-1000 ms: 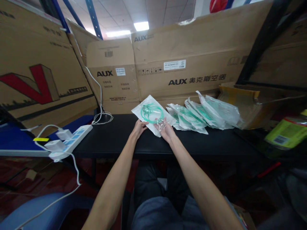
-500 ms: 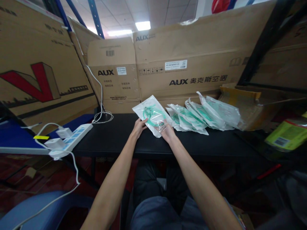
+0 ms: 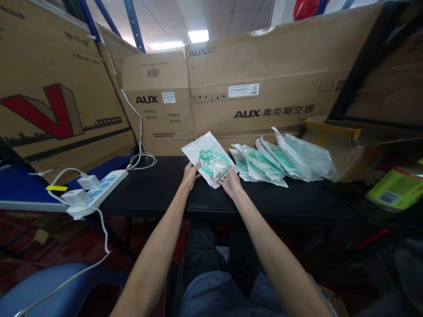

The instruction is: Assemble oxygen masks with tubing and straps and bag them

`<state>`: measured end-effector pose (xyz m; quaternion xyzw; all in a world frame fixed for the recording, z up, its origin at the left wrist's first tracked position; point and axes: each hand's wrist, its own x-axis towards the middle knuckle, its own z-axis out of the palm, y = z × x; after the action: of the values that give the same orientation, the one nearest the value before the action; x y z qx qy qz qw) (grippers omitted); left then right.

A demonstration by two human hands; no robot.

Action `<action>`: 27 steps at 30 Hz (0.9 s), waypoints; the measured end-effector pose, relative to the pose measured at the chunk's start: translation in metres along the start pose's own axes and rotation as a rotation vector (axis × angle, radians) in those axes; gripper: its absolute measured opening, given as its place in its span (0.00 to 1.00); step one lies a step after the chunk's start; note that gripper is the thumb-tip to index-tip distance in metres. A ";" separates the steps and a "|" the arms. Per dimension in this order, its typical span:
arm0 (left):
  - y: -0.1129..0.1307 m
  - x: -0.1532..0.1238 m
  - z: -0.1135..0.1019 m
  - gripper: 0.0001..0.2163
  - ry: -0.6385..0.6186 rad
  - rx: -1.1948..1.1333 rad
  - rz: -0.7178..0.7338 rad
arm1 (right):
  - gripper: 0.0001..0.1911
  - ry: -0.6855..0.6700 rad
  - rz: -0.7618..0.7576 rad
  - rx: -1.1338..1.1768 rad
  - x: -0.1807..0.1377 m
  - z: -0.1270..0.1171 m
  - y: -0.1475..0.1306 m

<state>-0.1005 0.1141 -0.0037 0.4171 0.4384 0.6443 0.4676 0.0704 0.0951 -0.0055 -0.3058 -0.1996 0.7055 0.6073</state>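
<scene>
A clear-fronted packet of coiled green tubing (image 3: 211, 160) is tilted up over the black table, held between both hands. My left hand (image 3: 191, 175) grips its left edge, thumb on the front and fingers behind. At the lower right corner, my right hand (image 3: 231, 182) is closed on the packet; some of its fingers are hidden by the film. Just to the right, several similar packets of green tubing (image 3: 274, 158) lie overlapping in a row.
A black table (image 3: 148, 189) runs beneath my hands, backed by large cardboard boxes (image 3: 264, 97). To the left lies a white power strip (image 3: 99, 193) with plugs and a loose cable. At the right are an open carton (image 3: 346, 149) and a yellow-green package (image 3: 395, 187).
Both hands still hold the packet in nearly the same place. The packet's tilt and the right fingers have shifted slightly, and the whole view has moved a little.
</scene>
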 end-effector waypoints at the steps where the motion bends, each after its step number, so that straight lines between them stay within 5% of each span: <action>1: 0.000 0.000 0.000 0.17 0.008 -0.001 0.000 | 0.18 -0.002 -0.009 -0.017 -0.001 0.000 0.000; 10: -0.001 0.003 -0.004 0.17 0.174 0.044 0.025 | 0.16 0.056 -0.101 -0.228 -0.025 0.003 -0.010; 16: -0.002 0.002 -0.011 0.18 0.340 0.211 0.095 | 0.08 0.156 -0.180 -0.371 -0.063 -0.033 -0.040; 22: 0.010 -0.014 -0.010 0.46 0.408 0.436 0.309 | 0.15 0.189 -0.288 -0.436 -0.109 -0.065 -0.064; 24: 0.019 -0.018 -0.009 0.41 0.355 0.496 0.385 | 0.17 0.195 -0.309 -0.436 -0.119 -0.073 -0.071; 27: 0.031 -0.014 -0.005 0.21 0.113 0.602 0.420 | 0.18 0.206 -0.319 -0.431 -0.127 -0.085 -0.080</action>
<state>-0.1093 0.0946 0.0225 0.5805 0.5382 0.5905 0.1569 0.1961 -0.0218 0.0089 -0.4629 -0.3279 0.5074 0.6487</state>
